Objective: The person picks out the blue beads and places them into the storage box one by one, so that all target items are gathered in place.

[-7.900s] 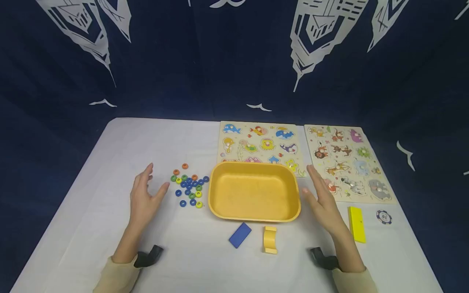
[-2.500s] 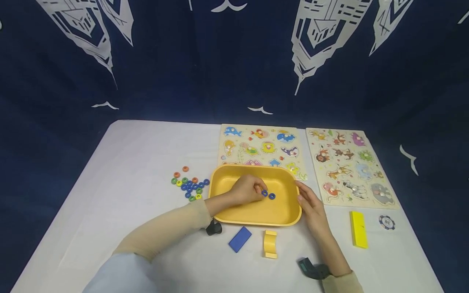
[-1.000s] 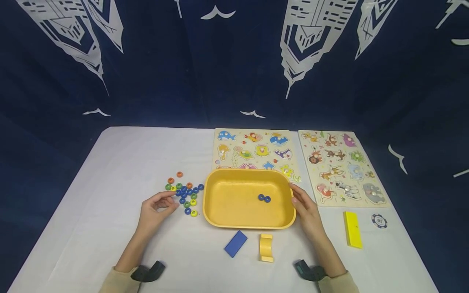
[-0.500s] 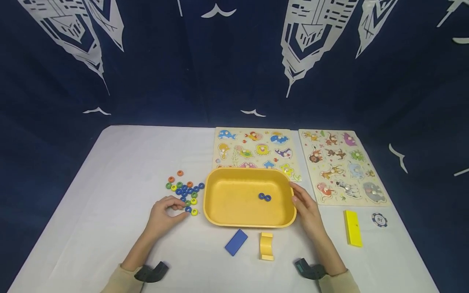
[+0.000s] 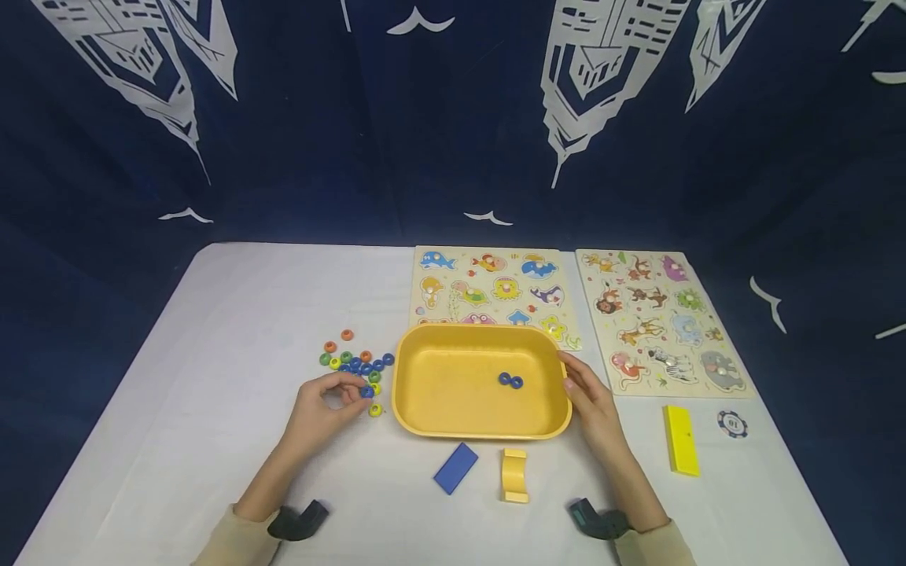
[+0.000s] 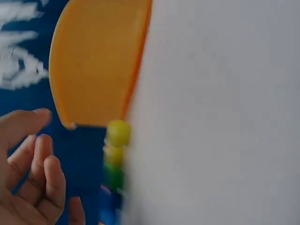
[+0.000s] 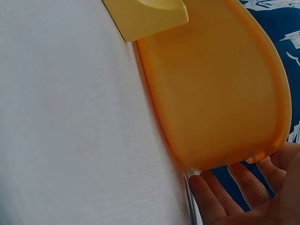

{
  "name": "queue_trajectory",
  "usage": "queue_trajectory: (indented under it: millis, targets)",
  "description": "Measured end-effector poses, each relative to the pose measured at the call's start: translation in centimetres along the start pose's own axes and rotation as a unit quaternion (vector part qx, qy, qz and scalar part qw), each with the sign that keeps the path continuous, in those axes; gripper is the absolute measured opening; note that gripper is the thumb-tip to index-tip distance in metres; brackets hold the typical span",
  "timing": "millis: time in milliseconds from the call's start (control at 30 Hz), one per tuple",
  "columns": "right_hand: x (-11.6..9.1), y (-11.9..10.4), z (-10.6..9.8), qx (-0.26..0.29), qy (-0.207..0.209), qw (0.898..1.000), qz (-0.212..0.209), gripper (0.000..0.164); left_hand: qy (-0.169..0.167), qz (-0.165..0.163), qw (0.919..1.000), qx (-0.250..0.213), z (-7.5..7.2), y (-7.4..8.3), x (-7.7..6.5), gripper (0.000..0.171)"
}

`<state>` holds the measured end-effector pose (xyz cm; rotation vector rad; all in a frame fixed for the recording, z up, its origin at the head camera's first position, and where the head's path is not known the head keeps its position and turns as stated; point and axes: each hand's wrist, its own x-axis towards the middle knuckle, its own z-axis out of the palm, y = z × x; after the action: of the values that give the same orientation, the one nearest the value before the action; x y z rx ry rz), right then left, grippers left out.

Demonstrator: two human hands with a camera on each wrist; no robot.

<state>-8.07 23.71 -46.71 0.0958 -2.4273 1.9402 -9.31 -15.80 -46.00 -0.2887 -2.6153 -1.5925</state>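
Note:
My left hand (image 5: 322,410) pinches a blue bead (image 5: 367,391) between thumb and fingers, close over the loose beads. Left of the yellow tray (image 5: 453,420) lies a cluster of blue, green, yellow (image 5: 375,410) and orange beads (image 5: 347,335). Two blue beads (image 5: 517,383) sit side by side inside the tray, right of its middle. At the tray's right end, my right hand (image 5: 596,402) touches the rim with relaxed fingers; in the right wrist view its fingertips lie against the tray's end wall (image 7: 220,157). The left wrist view is blurred.
Behind the tray lies a sea-animal puzzle board (image 5: 495,271), partly covered by it; an animal puzzle board (image 5: 661,322) lies to the right. A blue block (image 5: 456,469) and a yellow arched block (image 5: 514,476) lie in front, a yellow block (image 5: 682,442) and a poker chip (image 5: 732,424) at right.
Two blue beads were put in the tray by my left hand, which then returned to the cluster. It has since moved right and picked up another blue bead. The right hand came to the tray's rim.

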Motion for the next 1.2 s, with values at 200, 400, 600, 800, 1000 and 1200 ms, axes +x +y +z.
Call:
queue_trajectory:
  millis: [200, 400, 600, 800, 1000, 1200]
  targets:
    - [0.0, 0.0, 0.0, 0.001, 0.0, 1.0, 0.001, 0.039, -0.068, 0.046, 0.9946, -0.063, 2.3, 5.4, 3.2, 0.02]
    - [0.2, 0.0, 0.2, 0.005, -0.004, 1.0, 0.002, 0.039, -0.149, 0.035, 0.9856, -0.071, 7.3, 7.4, 6.5, 0.019]
    - [0.2, 0.1, 0.2, -0.003, -0.003, 1.0, 0.008, 0.039, -0.224, 0.018, 0.9724, -0.062, 11.4, 7.0, 7.9, 0.017]
    - [0.0, -0.1, 0.1, -0.006, 0.006, 1.0, 0.014, 0.039, -0.239, 0.032, 0.9706, 0.008, 13.4, 7.0, 8.7, 0.016]
    - [-0.4, -1.5, 0.5, -0.012, 0.004, 1.0, 0.014, 0.039, -0.248, 0.025, 0.9652, 0.078, 14.3, 7.0, 9.0, 0.016]
    - [-0.2, -1.3, 0.3, -0.012, 0.005, 1.0, 0.019, 0.039, -0.251, 0.023, 0.9599, 0.122, 14.3, 7.4, 8.9, 0.016]
